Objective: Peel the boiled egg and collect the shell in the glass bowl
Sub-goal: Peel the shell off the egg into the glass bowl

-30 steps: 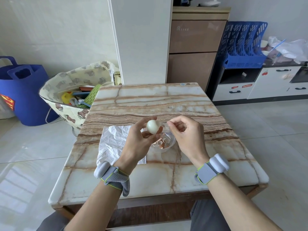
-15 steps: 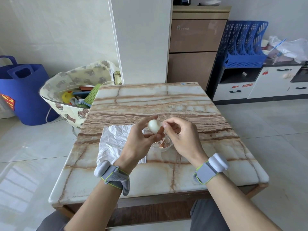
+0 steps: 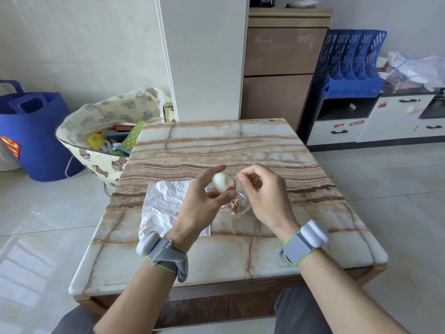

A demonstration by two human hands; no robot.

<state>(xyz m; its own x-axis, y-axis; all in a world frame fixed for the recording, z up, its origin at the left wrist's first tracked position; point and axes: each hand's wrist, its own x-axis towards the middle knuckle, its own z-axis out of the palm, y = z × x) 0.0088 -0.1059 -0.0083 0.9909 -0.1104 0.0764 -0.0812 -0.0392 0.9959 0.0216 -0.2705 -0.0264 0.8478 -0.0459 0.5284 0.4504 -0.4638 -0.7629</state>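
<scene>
My left hand (image 3: 204, 203) holds a mostly peeled white boiled egg (image 3: 222, 180) between thumb and fingers, above the glass bowl (image 3: 243, 209). A patch of brown shell still clings to the egg's lower right side. My right hand (image 3: 263, 196) is just right of the egg with thumb and forefinger pinched together; I cannot make out whether a shell bit is between them. Brown shell pieces (image 3: 232, 207) lie in the bowl, which my hands partly hide.
A crumpled white paper sheet (image 3: 166, 201) lies on the marble table (image 3: 216, 145) left of the bowl. A patterned bag of items (image 3: 106, 131) and a blue bag (image 3: 31, 131) stand on the floor to the left. Cabinets stand behind.
My right hand closed in on the egg half a second ago and has now drawn slightly back to the right. More bare egg white shows. The left hand stays over the bowl.
</scene>
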